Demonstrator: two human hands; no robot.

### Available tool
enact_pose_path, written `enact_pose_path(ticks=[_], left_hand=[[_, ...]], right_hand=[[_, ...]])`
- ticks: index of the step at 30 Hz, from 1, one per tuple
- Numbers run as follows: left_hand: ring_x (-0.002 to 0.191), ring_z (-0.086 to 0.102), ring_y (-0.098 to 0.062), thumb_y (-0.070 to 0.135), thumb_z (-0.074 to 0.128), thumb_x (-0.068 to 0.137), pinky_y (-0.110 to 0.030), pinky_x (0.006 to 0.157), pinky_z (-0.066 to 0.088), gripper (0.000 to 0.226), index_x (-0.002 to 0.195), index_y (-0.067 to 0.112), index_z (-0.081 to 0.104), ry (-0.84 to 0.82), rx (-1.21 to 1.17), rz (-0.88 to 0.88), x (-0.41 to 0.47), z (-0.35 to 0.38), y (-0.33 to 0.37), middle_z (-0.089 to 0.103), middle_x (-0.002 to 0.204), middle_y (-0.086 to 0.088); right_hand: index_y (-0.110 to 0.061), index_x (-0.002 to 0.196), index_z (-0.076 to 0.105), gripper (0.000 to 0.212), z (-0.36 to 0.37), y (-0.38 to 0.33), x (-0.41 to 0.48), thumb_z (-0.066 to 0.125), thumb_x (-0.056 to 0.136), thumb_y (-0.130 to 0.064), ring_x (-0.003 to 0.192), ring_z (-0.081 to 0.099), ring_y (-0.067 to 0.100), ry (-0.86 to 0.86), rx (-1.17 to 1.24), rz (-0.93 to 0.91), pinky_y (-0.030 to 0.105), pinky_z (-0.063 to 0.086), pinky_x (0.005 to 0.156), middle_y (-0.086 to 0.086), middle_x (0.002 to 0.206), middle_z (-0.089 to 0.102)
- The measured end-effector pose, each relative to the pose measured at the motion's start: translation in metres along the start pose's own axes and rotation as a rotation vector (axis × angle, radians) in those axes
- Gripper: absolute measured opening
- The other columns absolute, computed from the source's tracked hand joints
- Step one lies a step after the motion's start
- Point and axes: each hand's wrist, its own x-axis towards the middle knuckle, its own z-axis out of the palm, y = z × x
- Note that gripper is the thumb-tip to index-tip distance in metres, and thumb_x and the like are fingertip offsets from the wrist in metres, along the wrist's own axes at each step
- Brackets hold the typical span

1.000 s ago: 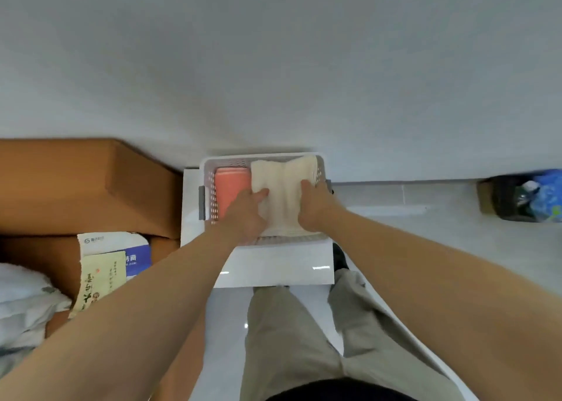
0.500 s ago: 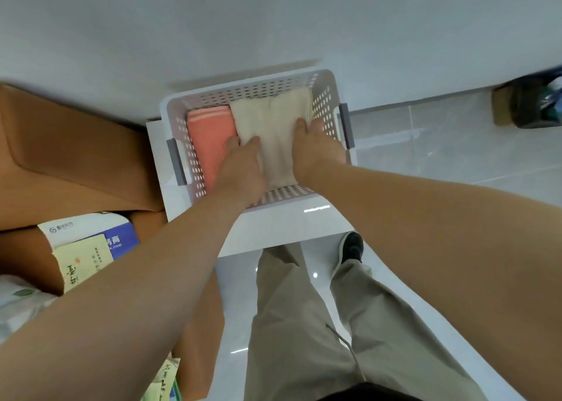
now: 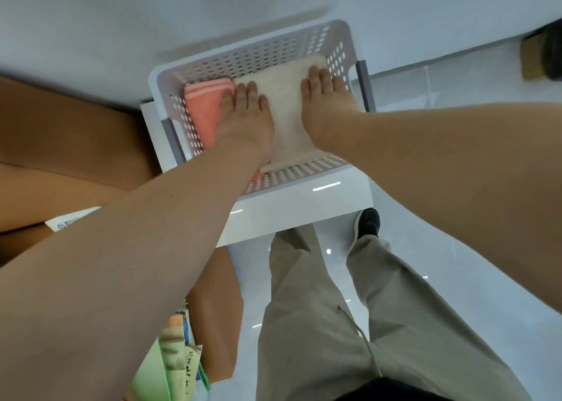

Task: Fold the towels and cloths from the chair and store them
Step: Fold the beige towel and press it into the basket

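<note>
A white perforated basket (image 3: pixel 252 55) stands on a small white table (image 3: pixel 298 209) against the wall. Inside it a folded cream towel (image 3: pixel 286 111) lies on the right and a folded coral towel (image 3: pixel 203 105) on the left. My left hand (image 3: pixel 246 117) lies flat with straight fingers across the seam between the two towels. Flat on the cream towel's right part rests my right hand (image 3: pixel 325 105), fingers straight, close to the basket's right wall.
Brown cardboard boxes (image 3: pixel 70 145) stand to the left of the table, with printed bags (image 3: pixel 173 361) below them. A dark object (image 3: pixel 547 54) sits on the floor at the far right. My legs and a shoe (image 3: pixel 368 224) are on the glossy white floor.
The cream towel has gone down fully into the basket. Both hands have shifted from holding its sides to pressing flat on top. The camera has tilted down and come closer.
</note>
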Motion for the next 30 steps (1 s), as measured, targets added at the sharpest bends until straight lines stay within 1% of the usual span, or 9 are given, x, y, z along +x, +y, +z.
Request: enact_pose_path(ticks=[5,8,10,12,15,19,24,27,30], left_hand=[[0.152,-0.004,-0.043,0.033,0.068,0.089,-0.053,0.123,0.000,0.105,0.156,-0.003,-0.005,-0.034,0.043,0.009,-0.001,-0.002,0.005,-0.010,0.163,-0.026],[0.151,0.003,-0.043,0.027,0.061,0.093,-0.051,0.124,0.003,0.092,0.156,-0.005,0.002,-0.022,0.002,0.020,-0.024,-0.018,0.005,-0.002,0.163,-0.028],[0.147,0.022,-0.041,0.024,0.060,0.093,-0.049,0.123,0.013,0.076,0.152,-0.004,0.021,-0.023,-0.046,0.039,-0.050,-0.039,0.005,0.023,0.158,-0.027],[0.128,0.045,-0.036,0.024,0.058,0.093,-0.042,0.109,0.032,0.047,0.134,0.002,0.049,-0.016,-0.116,0.083,-0.081,-0.068,0.007,0.051,0.135,-0.018],[0.116,0.056,-0.033,0.030,0.053,0.099,-0.036,0.088,0.044,0.030,0.118,0.009,0.060,-0.003,-0.220,0.126,-0.127,-0.114,0.014,0.060,0.125,-0.013],[0.132,0.048,-0.026,0.030,0.044,0.103,-0.036,0.103,0.041,0.034,0.132,0.021,0.059,0.138,-0.398,0.151,-0.161,-0.177,0.037,0.055,0.141,-0.002],[0.108,0.063,-0.025,0.018,0.047,0.096,-0.037,0.088,0.052,0.023,0.101,0.023,0.068,0.337,-0.350,0.254,-0.193,-0.272,0.101,0.069,0.116,0.000],[0.108,0.062,-0.022,0.020,0.048,0.098,-0.038,0.090,0.053,0.027,0.116,0.025,0.068,0.440,-0.324,0.318,-0.218,-0.325,0.157,0.065,0.120,0.003],[0.110,0.060,-0.018,0.026,0.047,0.101,-0.036,0.090,0.052,0.027,0.119,0.027,0.067,0.547,-0.336,0.367,-0.240,-0.360,0.220,0.064,0.123,0.006]], right_hand=[[0.007,0.154,-0.009,0.078,-0.005,0.003,-0.008,0.043,0.097,-0.004,0.153,-0.001,0.041,-0.046,0.101,-0.020,0.050,0.009,0.125,0.028,0.163,-0.012],[0.007,0.156,0.003,0.077,-0.028,0.015,-0.039,0.047,0.093,-0.002,0.151,0.017,0.038,-0.013,0.335,-0.051,0.050,0.029,0.119,0.023,0.164,0.006],[0.002,0.151,0.023,0.065,-0.044,0.029,-0.071,0.045,0.091,-0.001,0.137,0.041,0.036,0.027,0.527,-0.039,0.049,0.045,0.098,0.015,0.154,0.032],[-0.005,0.137,0.044,0.047,-0.060,0.045,-0.107,0.040,0.090,0.000,0.116,0.054,0.030,0.053,0.647,-0.049,0.040,0.047,0.083,0.009,0.134,0.050],[-0.017,0.133,0.060,0.049,-0.078,0.073,-0.160,0.039,0.092,-0.002,0.120,0.055,0.025,0.055,0.847,-0.018,0.038,0.049,0.097,0.004,0.134,0.059],[-0.017,0.120,0.071,0.038,-0.099,0.141,-0.225,0.045,0.096,-0.005,0.114,0.063,0.019,0.294,1.167,0.150,0.033,0.048,0.101,0.001,0.123,0.070],[-0.024,0.113,0.072,0.030,-0.108,0.233,-0.311,0.046,0.100,-0.014,0.083,0.071,0.001,0.609,1.464,0.289,0.019,0.053,0.074,-0.011,0.102,0.073],[-0.028,0.109,0.071,0.029,-0.097,0.285,-0.359,0.047,0.099,-0.015,0.073,0.070,-0.004,0.771,1.521,0.344,0.018,0.051,0.066,-0.015,0.096,0.072],[-0.028,0.108,0.072,0.027,-0.071,0.339,-0.407,0.049,0.099,-0.015,0.073,0.070,-0.002,0.860,1.531,0.359,0.023,0.057,0.071,-0.015,0.095,0.073]])
